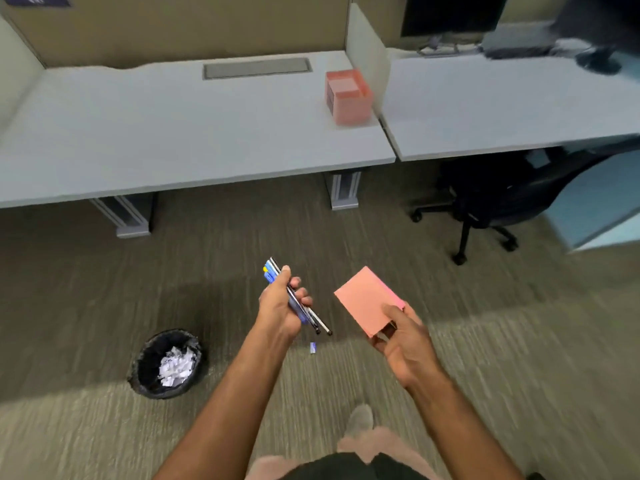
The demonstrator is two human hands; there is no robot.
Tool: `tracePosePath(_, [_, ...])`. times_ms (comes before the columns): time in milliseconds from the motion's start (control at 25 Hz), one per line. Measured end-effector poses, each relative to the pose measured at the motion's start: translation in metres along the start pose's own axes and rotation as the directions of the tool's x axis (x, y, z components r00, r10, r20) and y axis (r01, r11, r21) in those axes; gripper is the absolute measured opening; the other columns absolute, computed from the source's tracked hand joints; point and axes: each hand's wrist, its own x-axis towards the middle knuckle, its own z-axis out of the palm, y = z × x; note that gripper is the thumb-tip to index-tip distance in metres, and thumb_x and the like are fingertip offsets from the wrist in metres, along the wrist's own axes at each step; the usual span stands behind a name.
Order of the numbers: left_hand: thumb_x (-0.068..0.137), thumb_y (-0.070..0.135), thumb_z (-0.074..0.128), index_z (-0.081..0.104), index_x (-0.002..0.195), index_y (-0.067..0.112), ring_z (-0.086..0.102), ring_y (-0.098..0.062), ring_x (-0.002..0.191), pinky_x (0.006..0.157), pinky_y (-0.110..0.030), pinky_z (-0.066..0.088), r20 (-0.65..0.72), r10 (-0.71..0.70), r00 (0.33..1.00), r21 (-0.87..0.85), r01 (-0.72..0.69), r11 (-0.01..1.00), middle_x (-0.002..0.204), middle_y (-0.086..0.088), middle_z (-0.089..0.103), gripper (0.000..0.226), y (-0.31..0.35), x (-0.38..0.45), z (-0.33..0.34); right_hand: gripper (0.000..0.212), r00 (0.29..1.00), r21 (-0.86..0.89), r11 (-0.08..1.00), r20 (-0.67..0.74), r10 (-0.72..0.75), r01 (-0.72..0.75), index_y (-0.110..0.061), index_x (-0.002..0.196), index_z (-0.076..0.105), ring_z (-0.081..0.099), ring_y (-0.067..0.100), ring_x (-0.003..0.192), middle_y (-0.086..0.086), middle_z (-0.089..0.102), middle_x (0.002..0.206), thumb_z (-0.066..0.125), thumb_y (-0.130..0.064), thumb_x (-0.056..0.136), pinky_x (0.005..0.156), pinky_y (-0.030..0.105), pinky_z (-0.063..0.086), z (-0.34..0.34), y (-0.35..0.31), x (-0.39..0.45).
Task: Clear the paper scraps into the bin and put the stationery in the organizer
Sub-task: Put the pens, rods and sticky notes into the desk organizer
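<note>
My left hand (282, 306) grips a bundle of pens (313, 320), dark and blue ones, held slanting over the carpet. My right hand (403, 336) holds a pink pad of sticky notes (365, 299) by its lower corner. A small eraser (313, 348) lies on the carpet between my hands. The black bin (145, 362) stands on the floor at lower left with white paper scraps (176, 367) inside. The pink organizer (348, 98) sits on the grey desk (173, 133) near its right end, far from both hands.
A second desk (502, 105) on the right carries a monitor and keyboard. A black office chair (491, 206) is tucked under it. Desk legs (343, 188) stand ahead of me. My foot (360, 419) is on the carpet below.
</note>
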Motion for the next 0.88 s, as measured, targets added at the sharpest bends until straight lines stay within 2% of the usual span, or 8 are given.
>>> tracePosePath(120, [0.102,0.030,0.057,0.042,0.074,0.021,0.031,-0.006,0.034,0.036,-0.015,0.025,0.015,0.069,0.998,0.018,-0.069,0.997,0.061,0.004,0.037,0.032,-0.006,0.009,0.060,0.015,0.999,-0.011,1.000,0.051,-0.018,0.019,-0.015,0.114,0.062,0.075,0.025,0.083,0.010,0.078,0.096,0.054,-0.009,0.102,0.062,0.040,0.061,-0.013,-0.053,0.028])
tracePosePath(320, [0.092,0.037,0.070,0.046,0.071,0.020,0.031,-0.008,0.035,0.036,-0.018,0.024,0.013,0.142,0.990,0.032,-0.142,0.989,0.056,0.004,0.039,0.036,0.001,0.029,0.137,0.016,0.993,-0.106,0.991,0.091,-0.070,0.080,-0.018,0.118,0.061,0.078,0.021,0.078,0.006,0.079,0.098,0.054,-0.014,0.105,0.062,0.037,0.061,-0.009,-0.129,0.086])
tracePosePath(480, [0.089,0.037,0.074,0.047,0.070,0.020,0.031,-0.008,0.035,0.036,-0.019,0.024,0.027,0.179,0.984,0.008,-0.179,0.984,0.057,0.003,0.039,0.037,0.021,0.067,0.187,0.023,0.987,-0.175,0.975,0.105,-0.118,0.135,-0.024,0.117,0.064,0.076,0.025,0.089,0.004,0.078,0.105,0.057,-0.009,0.102,0.065,0.034,0.060,0.013,-0.183,0.146])
tracePosePath(640, [0.087,0.037,0.075,0.049,0.071,0.019,0.031,-0.009,0.039,0.037,-0.021,0.025,0.053,0.200,0.978,-0.013,-0.199,0.980,0.057,0.003,0.039,0.035,0.048,0.123,0.241,0.034,0.973,-0.220,0.952,0.133,-0.186,0.212,-0.024,0.126,0.062,0.073,0.026,0.102,0.003,0.074,0.115,0.063,-0.006,0.097,0.071,0.034,0.060,0.047,-0.238,0.218])
tracePosePath(880, [0.088,0.037,0.075,0.051,0.074,0.018,0.034,-0.010,0.040,0.037,-0.023,0.030,0.066,0.227,0.972,0.060,-0.231,0.971,0.056,0.003,0.043,0.033,0.101,0.216,0.326,0.045,0.939,-0.323,0.883,0.172,-0.299,0.340,-0.042,0.123,0.053,0.074,0.008,0.096,-0.014,0.076,0.106,0.070,-0.013,0.094,0.069,0.025,0.060,0.114,-0.312,0.324])
